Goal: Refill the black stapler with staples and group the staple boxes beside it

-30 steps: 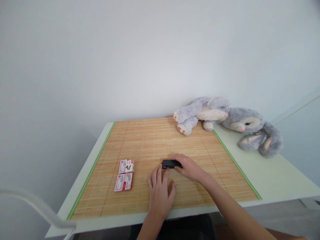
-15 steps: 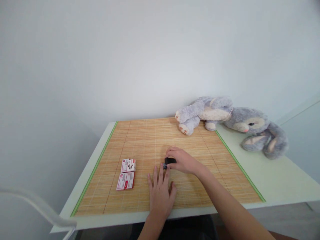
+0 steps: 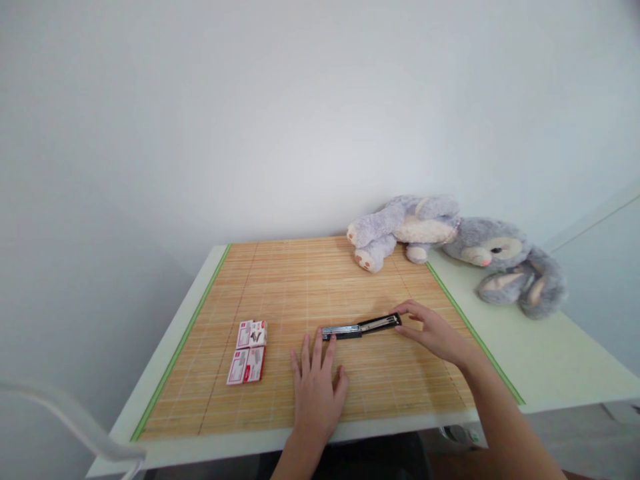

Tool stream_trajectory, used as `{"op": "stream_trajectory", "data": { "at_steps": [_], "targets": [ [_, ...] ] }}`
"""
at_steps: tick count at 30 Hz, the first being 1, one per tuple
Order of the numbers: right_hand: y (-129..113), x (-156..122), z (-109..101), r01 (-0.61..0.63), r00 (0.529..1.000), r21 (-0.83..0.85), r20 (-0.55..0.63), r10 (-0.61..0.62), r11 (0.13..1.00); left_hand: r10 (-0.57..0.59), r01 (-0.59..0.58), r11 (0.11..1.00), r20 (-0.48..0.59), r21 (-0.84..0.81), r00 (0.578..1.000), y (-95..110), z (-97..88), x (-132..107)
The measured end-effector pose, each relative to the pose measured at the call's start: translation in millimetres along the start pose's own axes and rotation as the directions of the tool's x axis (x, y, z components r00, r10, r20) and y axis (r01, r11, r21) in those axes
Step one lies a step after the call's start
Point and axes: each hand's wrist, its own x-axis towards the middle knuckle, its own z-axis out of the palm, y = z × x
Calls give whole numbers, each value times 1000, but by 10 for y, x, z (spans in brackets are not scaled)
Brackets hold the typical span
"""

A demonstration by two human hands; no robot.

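A black stapler (image 3: 361, 329) lies unfolded on the bamboo mat (image 3: 280, 287), its silver staple channel and the underside of its top cover facing up. Thumb and fingers of my right hand (image 3: 425, 328) grip the far right end of the cover. My left hand (image 3: 317, 383) rests flat with its fingers spread, and the tips of two fingers touch the stapler's left end. Whether staples sit in the channel is too small to tell.
Small red-and-white staple boxes (image 3: 247, 352) lie together left of my left hand. A grey plush rabbit (image 3: 430, 230) is stretched along the back right of the white table (image 3: 560, 363). At the lower left, a pale curved tube (image 3: 75, 420) crosses the table corner.
My right hand has swung the stapler's cover over to the right, so the stapler now lies opened out. My left hand has stayed at its left end.
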Motion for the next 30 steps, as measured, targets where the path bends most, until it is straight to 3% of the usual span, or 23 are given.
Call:
{"op": "stream_trajectory", "data": {
  "at_steps": [5,9,12,15,18,21,24,27,30],
  "targets": [
    [291,-144,225,-100,994,107,-42,105,989,34,-36,999,-44,-32,998,14,13,4],
    [387,-259,239,-160,978,139,-109,176,977,67,-69,997,-61,-38,996,-54,-43,-28],
    [421,-440,162,-209,958,143,-166,232,967,-2,4,1000,-164,10,986,-288,-194,-103],
    [416,-676,116,-250,943,144,-188,274,957,-167,202,977,-355,65,920,-647,-402,-219],
    [344,-861,187,-296,930,168,-174,324,940,-233,307,945,-425,114,875,-952,-543,-353],
    [193,-912,399,-329,921,279,-117,372,902,-184,225,970,-329,92,926,-1054,-538,-453],
    [13,-841,718,-348,919,414,-25,393,841,-41,36,999,-128,-40,991,-930,-418,-454],
    [-118,-724,1051,-384,915,473,77,397,793,100,-98,985,10,-144,995,-651,-277,-340],
    [-186,-634,1277,-445,891,506,166,422,739,183,-155,960,104,-232,977,-355,-186,-169]
  ]
}}
